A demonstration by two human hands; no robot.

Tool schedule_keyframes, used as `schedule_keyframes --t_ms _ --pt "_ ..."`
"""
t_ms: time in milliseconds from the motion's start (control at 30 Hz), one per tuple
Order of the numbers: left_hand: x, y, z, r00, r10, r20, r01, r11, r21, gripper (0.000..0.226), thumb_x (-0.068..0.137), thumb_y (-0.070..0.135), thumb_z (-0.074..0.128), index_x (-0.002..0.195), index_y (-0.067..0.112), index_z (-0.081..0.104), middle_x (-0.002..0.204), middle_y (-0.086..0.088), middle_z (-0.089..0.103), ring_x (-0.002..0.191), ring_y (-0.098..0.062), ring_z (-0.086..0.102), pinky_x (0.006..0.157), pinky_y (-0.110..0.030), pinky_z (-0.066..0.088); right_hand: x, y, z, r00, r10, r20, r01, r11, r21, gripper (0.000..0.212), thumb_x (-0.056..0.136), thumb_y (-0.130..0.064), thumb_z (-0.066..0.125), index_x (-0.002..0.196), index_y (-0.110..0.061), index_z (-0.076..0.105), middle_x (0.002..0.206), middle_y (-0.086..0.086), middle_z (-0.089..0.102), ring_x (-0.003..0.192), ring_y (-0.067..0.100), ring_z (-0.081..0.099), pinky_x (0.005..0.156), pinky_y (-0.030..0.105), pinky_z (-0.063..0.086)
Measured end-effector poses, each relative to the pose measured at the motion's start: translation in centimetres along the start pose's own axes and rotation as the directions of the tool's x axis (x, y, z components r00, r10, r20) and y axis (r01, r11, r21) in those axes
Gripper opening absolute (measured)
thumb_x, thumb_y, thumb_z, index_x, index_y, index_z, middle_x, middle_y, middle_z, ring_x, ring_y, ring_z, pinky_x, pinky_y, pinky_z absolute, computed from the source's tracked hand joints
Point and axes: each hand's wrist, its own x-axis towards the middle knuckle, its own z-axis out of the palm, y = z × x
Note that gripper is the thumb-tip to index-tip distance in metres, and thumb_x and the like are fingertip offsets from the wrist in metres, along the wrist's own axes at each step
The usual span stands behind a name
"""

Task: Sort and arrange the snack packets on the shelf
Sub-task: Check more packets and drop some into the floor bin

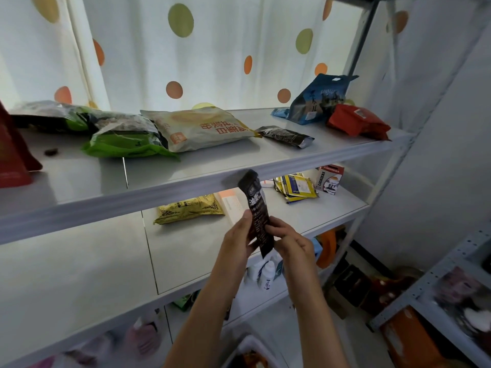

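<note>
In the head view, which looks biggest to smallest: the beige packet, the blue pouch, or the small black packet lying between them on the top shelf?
1. Beige packet
2. Blue pouch
3. Small black packet

The pouch stands farther back, so its true size is unsure.

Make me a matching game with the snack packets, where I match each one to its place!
Things:
1. slim black packet
2. red packet
3. beige packet
4. gold packet

Places:
A. lying flat in the middle of the upper shelf
B. on the lower shelf, under the upper one
C. held upright between the left hand and the right hand
D. at the right end of the upper shelf, beside the blue pouch

Pairs: 1-C, 2-D, 3-A, 4-B
</note>
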Motion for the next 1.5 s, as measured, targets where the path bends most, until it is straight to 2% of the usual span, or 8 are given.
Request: schedule_keyframes --t_ms 233,333,433,567,700,1033,1367,1500 --pt "-0.7 0.3 -0.9 0.993 0.051 0.108 -0.074 0.973 0.220 0.027 0.099 0.024 0.051 0.122 0.019 0.064 0.110 -0.001 0.073 0.102 -0.015 0.069 0.091 -0.034 0.055 0.8 0.2 -1.1 0.995 -0.037 -0.095 0.022 0.989 -0.147 0.022 0.086 0.005 0.066 0.083 -0.015 0.074 0.086 -0.001 0.075 0.086 0.021 0.071 0.073 0.030 0.060" --pt "-0.8 0.2 -1.4 0.993 0.094 0.068 -0.110 0.952 0.287 0.026 0.101 0.026 0.048 0.119 0.021 0.066 0.108 0.000 0.074 0.101 -0.014 0.070 0.093 -0.038 0.054 1.4 0.5 -1.9 0.987 0.053 -0.154 -0.081 0.980 -0.184 0.014 0.088 -0.005 0.069 0.098 -0.015 0.072 0.094 0.003 0.074 0.085 0.028 0.070 0.069 0.037 0.059" --pt "-1.0 0.2 -1.6 0.990 0.136 0.032 -0.139 0.941 0.308 0.026 0.102 0.030 0.045 0.116 0.023 0.066 0.106 0.001 0.074 0.099 -0.014 0.070 0.091 -0.036 0.055 1.5 0.2 -2.7 0.982 0.157 -0.101 -0.176 0.957 -0.229 0.017 0.089 -0.018 0.070 0.106 -0.017 0.071 0.101 -0.001 0.074 0.086 0.013 0.068 0.065 0.024 0.052" --pt "-1.0 0.2 -1.7 0.989 0.138 0.058 -0.149 0.934 0.323 0.029 0.103 0.032 0.043 0.116 0.021 0.066 0.105 0.001 0.074 0.098 -0.014 0.070 0.085 -0.029 0.055 1.0 0.0 -3.0 0.986 0.160 0.036 -0.156 0.983 -0.097 0.010 0.090 -0.009 0.066 0.090 -0.007 0.075 0.086 0.016 0.074 0.073 0.023 0.064 0.061 0.029 0.047" --pt "-0.9 0.1 -1.8 0.990 0.133 0.047 -0.141 0.930 0.340 0.028 0.102 0.032 0.044 0.114 0.020 0.067 0.102 0.004 0.075 0.094 -0.009 0.071 0.069 -0.012 0.052 1.1 -0.2 -2.4 0.994 0.111 -0.004 -0.111 0.992 -0.065 0.008 0.090 0.001 0.064 0.085 -0.001 0.071 0.074 0.008 0.074 0.064 0.016 0.067 0.056 0.022 0.052" --pt "-0.3 -0.7 -2.5 0.998 0.067 0.018 -0.069 0.945 0.320 0.021 0.096 0.023 0.058 0.113 0.015 0.068 0.106 -0.003 0.074 0.100 -0.020 0.070 0.090 -0.050 0.056 0.9 0.8 -2.5 0.995 0.064 -0.075 -0.068 0.996 -0.061 0.011 0.090 0.002 0.063 0.086 -0.005 0.071 0.078 0.003 0.076 0.072 0.013 0.071 0.062 0.020 0.055" --pt "0.1 -2.9 -3.1 0.999 0.040 -0.004 -0.036 0.936 0.349 0.025 0.090 0.002 0.063 0.113 0.009 0.067 0.106 -0.006 0.074 0.099 -0.026 0.071 0.086 -0.044 0.058 0.3 2.4 -3.5 0.983 0.133 -0.126 -0.149 0.980 -0.129 0.010 0.091 -0.005 0.065 0.088 -0.010 0.074 0.088 0.020 0.073 0.079 0.034 0.065 0.076 0.042 0.053" --pt "0.1 -4.2 -3.0 0.997 0.073 -0.030 -0.055 0.921 0.387 0.025 0.090 -0.003 0.060 0.110 0.009 0.070 0.104 -0.007 0.075 0.099 -0.028 0.070 0.086 -0.048 0.057 -0.4 3.2 -4.0 0.981 0.133 -0.140 -0.155 0.975 -0.162 0.017 0.093 -0.005 0.062 0.091 -0.018 0.074 0.082 0.004 0.076 0.071 0.016 0.066 0.060 0.026 0.051"
